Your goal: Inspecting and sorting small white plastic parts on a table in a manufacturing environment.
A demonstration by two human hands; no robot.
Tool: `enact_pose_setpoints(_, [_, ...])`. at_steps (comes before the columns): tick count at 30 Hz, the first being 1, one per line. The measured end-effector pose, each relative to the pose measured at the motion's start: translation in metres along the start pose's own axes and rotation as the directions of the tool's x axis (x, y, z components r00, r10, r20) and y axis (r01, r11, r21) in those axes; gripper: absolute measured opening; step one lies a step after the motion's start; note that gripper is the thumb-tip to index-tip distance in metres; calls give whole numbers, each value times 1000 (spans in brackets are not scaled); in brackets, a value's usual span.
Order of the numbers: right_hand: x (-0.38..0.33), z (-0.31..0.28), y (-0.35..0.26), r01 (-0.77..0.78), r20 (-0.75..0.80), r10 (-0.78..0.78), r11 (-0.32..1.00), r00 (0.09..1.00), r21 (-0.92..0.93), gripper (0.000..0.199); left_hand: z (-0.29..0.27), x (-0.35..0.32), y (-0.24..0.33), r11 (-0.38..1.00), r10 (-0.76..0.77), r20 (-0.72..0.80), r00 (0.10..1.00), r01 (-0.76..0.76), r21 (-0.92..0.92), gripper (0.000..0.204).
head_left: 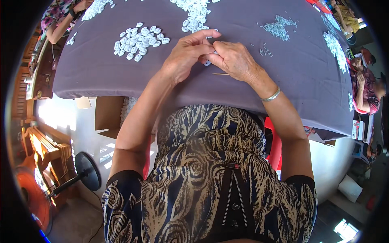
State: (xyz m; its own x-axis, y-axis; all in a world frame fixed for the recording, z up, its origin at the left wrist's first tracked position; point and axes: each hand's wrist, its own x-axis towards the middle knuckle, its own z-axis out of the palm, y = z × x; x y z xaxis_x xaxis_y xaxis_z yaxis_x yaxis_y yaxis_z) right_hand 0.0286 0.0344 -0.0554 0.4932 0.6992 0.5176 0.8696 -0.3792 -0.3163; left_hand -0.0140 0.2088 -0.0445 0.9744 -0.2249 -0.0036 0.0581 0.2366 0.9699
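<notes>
My left hand [187, 54] and my right hand [237, 58] meet over the near part of the cloth-covered table. Their fingertips are closed together around a small white plastic piece [215, 52], mostly hidden by the fingers. Just under the hands another small white piece [207, 63] shows. A thin wooden stick [221, 74] lies on the cloth below my right hand. Left of my hands spreads a pile of small white plastic pieces [139, 41], and a larger heap of white pieces [195, 15] runs off behind them. Small clear pieces [279, 28] are scattered to the right.
A grey-purple cloth [101, 77] covers the table. Other people sit at the left [60, 28] and right [364, 85] edges, near more white heaps. An open cardboard box [108, 113] stands under the table, and a fan [32, 194] is at the lower left.
</notes>
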Motion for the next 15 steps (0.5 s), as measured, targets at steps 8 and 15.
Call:
enact_pose_setpoints(8, [-3, 5, 1, 7, 24, -7, 1000, 1000, -18, 31, -3, -2, -1, 998, -9, 50, 999, 6, 58, 31])
enact_pose_setpoints(15, [-3, 2, 6, 129, 52, -126, 990, 991, -51, 31, -11, 7, 5, 989, -138, 112, 984, 144, -47, 32])
